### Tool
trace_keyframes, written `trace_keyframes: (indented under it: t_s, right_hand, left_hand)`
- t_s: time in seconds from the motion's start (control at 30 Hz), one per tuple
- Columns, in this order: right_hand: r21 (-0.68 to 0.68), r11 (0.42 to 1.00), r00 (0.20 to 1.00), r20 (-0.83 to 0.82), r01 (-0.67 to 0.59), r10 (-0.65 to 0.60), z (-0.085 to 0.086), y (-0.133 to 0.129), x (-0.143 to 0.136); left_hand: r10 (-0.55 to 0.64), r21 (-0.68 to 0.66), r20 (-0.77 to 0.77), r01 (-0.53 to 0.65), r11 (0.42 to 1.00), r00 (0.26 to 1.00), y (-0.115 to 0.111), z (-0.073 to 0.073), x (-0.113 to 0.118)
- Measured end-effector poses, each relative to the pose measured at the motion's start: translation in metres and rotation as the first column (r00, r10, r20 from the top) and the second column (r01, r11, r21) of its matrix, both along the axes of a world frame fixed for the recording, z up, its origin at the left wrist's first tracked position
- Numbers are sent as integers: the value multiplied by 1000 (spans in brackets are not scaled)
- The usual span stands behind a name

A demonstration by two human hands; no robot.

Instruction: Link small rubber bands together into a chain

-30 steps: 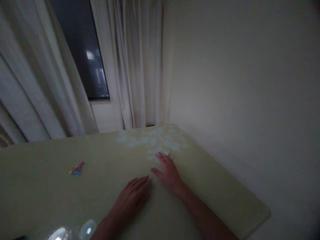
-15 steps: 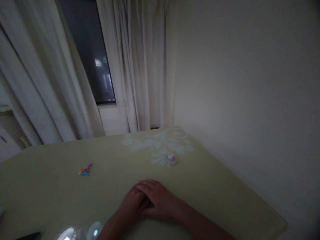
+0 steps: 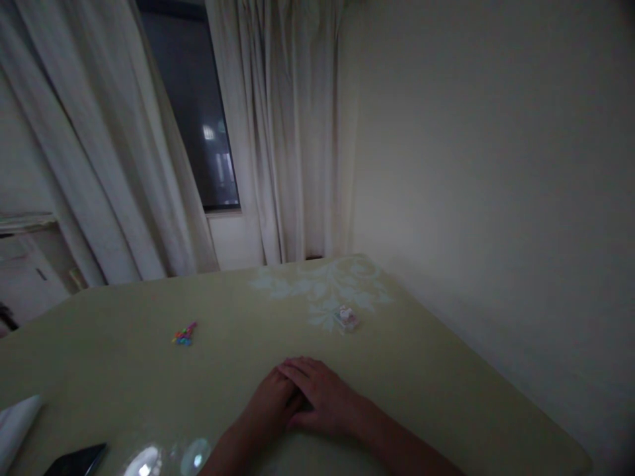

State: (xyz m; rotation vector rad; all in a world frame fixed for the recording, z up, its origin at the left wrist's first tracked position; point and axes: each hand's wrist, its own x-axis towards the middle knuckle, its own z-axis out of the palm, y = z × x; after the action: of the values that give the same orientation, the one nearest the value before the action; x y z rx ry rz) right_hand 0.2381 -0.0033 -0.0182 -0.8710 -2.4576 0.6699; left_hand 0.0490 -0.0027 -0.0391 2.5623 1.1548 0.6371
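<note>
While right hand overlaps left hand, grip unclear; box beyond, bright pieces leftward.

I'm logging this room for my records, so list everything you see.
small coloured pieces: one cluster, exact count unclear, multicoloured, table's left half
small clear box: 1, white and pinkish contents, beyond the hands
flat object: 1, black, near left
pale object: 1, whitish, left edge
bright round patches: 2, whitish, bottom edge; reflections or objects, unclear
table: 1, yellowish-green, pale floral pattern
curtains: 2, off-white, flanking window
window: 1, dark, behind table
cabinet: 1, whitish, far left
wall: 1, pale, right
left hand: 1, bare, underneath
right hand: 1, bare, over left
</note>
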Motion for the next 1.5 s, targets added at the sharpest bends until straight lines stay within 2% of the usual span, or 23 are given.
trace_keyframes:
  t_s: [0.17, 0.47, 0.83, 1.07, 1.23, 1.27, 1.33, 1.37, 1.4, 1.43, 1.47, 1.5]
  right_hand:
    - [12, 1000, 1000, -9, -2, 2, -2, 1, 0]
    - [0, 1000, 1000, 13, 6, -6, -4, 2, -1]
    - [-20, 1000, 999, 31, 16, -15, 1, -1, -1]
    - [-9, 1000, 999, 34, 26, -26, -7, 1, 2]
    - [3, 1000, 999, 32, 21, -21, -6, 1, 3]
    - [18, 999, 999, 34, 31, -32, -5, 5, 6]
    - [61, 990, 991, 23, 130, -132, -2, 18, 17]
    - [85, 970, 974, 7, 226, -227, -1, 27, 26]
    - [111, 922, 928, -34, 372, -370, 0, 37, 37]
    - [140, 843, 854, -65, 520, -516, 0, 47, 49]
    - [175, 739, 758, -87, 651, -647, 0, 56, 61]
    - [204, 642, 667, -87, 739, -740, -1, 64, 73]
  left_hand:
    - [7, -18, 37, -6, 1000, 999, 1, -4, -1]
    - [16, -30, -1, -16, 999, 1000, -1, 2, 0]
    - [0, 10, 55, 0, 1000, 998, 1, -4, -1]
    - [-5, 3, 35, 5, 1000, 999, 3, -5, 1]
    - [-19, 12, 44, 19, 1000, 999, 3, -1, 2]
    - [-36, 19, 45, 35, 999, 998, 2, 1, 2]
    - [-67, 45, 35, 65, 997, 997, 2, 3, 0]
    - [-67, 59, 22, 65, 996, 998, 1, 3, -1]
    - [-53, 71, 7, 53, 996, 999, 1, 2, -2]
    - [-31, 77, -7, 31, 997, 1000, 1, 1, -4]
    - [-6, 80, -18, 7, 997, 1000, 2, -1, -5]
    - [16, 81, -23, -14, 997, 1000, 2, -3, -7]
